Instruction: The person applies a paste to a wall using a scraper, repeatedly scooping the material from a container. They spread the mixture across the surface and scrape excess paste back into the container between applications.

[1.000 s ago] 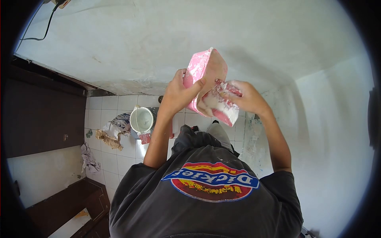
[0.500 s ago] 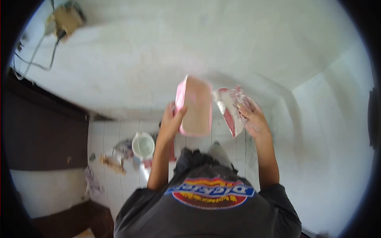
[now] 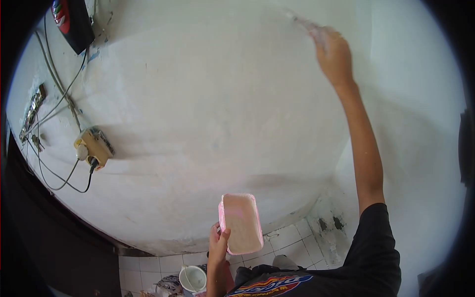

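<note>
Up goes the right hand [image 3: 337, 52], from beside the pink tub [image 3: 242, 222] half a second ago to high by the wall [image 3: 213, 123]; it grips the flat tool [image 3: 307, 24], which is a blur and points up and left from the fingers; whether its tip touches the wall, I cannot tell. Low down, the left hand [image 3: 216, 245] holds the tub by its left side, thumb over the rim; the tub's long side runs nearly up and down, below the tool; the hands are well apart, with the right one nearer the wall's corner.
</note>
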The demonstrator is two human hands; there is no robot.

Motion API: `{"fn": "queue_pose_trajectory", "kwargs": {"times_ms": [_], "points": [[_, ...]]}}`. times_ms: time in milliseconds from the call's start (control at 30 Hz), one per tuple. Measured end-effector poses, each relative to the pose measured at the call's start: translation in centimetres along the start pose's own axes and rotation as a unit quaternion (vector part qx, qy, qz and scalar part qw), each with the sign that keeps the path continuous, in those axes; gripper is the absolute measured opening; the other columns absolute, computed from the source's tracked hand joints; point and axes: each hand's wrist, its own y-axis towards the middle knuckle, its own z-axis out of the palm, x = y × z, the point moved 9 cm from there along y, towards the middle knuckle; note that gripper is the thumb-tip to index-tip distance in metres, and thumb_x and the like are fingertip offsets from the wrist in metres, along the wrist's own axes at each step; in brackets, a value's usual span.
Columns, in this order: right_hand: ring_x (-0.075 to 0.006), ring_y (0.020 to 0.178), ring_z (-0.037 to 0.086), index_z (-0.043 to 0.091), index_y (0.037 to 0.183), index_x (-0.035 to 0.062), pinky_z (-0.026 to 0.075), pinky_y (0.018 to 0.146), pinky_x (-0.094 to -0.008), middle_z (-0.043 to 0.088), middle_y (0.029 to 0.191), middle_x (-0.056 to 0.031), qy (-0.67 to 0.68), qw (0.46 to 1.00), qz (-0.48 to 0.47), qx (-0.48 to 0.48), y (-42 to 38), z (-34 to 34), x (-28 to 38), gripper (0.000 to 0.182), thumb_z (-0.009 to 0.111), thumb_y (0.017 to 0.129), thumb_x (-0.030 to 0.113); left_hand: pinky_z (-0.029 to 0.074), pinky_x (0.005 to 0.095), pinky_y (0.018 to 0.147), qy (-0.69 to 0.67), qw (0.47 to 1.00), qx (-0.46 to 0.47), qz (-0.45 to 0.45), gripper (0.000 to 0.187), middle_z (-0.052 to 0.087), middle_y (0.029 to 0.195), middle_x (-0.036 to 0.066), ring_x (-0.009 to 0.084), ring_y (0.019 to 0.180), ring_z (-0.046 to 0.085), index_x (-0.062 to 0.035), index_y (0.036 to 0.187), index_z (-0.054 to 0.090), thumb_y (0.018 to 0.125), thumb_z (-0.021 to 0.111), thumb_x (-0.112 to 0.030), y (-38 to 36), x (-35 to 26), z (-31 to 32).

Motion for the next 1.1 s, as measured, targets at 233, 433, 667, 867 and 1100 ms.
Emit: {"fn": "queue_pose_trajectory", "kwargs": {"times_ms": [233,433,667,867,1100], "points": [[-0.0267,0.087,0.06,0.068,0.106,0.0088,0.046,0.076,-0.041,0.067,0.093,-0.0066,-0.034,0.998,-0.053,0.029,-7.7,0.7,8.4,0.027,0.06,0.08,0.008,0.046,0.0328,0.093,-0.022,1.0,-0.015,-0.001,0.061,0.058,0.119,0.02,0.0213,0.108,0.057,0.0068,0.135,0.036,0.093,0.063,-0.029,-0.1,-0.2,0.3],[-0.0387,0.078,0.061,0.065,0.096,0.0019,0.048,0.068,-0.0484,0.067,0.088,-0.0182,-0.034,0.995,0.095,-0.008,-0.9,-0.4,0.2,0.019,0.055,0.092,0.018,0.045,0.0332,0.095,-0.02,1.0,-0.011,0.004,0.061,0.057,0.119,0.02,0.0216,0.109,0.057,0.0067,0.134,0.037,0.093,0.063,-0.03,-0.3,-0.2,0.3],[-0.035,0.075,0.059,0.065,0.091,0.0032,0.048,0.069,-0.0461,0.063,0.081,-0.0125,-0.072,0.997,-0.016,0.024,-1.9,2.1,8.7,0.012,0.058,0.085,0.011,0.044,0.0332,0.096,-0.023,0.999,-0.022,0.007,0.063,0.057,0.12,0.02,0.0222,0.11,0.056,0.0067,0.135,0.037,0.092,0.064,-0.03,-0.2,0.4,0.2],[-0.0368,0.08,0.06,0.065,0.09,0.0024,0.047,0.071,-0.0461,0.065,0.085,-0.0162,0.132,0.988,0.002,0.075,-2.6,1.1,9.2,0.018,0.055,0.09,0.017,0.044,0.0336,0.096,-0.024,1.0,-0.004,0.009,0.063,0.057,0.121,0.021,0.0225,0.111,0.056,0.007,0.136,0.036,0.092,0.064,-0.028,-0.3,0.2,0.3],[-0.034,0.093,0.062,0.067,0.105,0.0046,0.047,0.08,-0.0457,0.068,0.097,-0.014,-0.037,0.998,-0.039,0.034,4.0,2.1,4.7,0.023,0.052,0.09,0.012,0.045,0.0342,0.096,-0.02,0.999,-0.025,0.003,0.062,0.057,0.121,0.021,0.0229,0.111,0.056,0.007,0.136,0.036,0.092,0.064,-0.027,-0.8,0.1,0.4]]}}
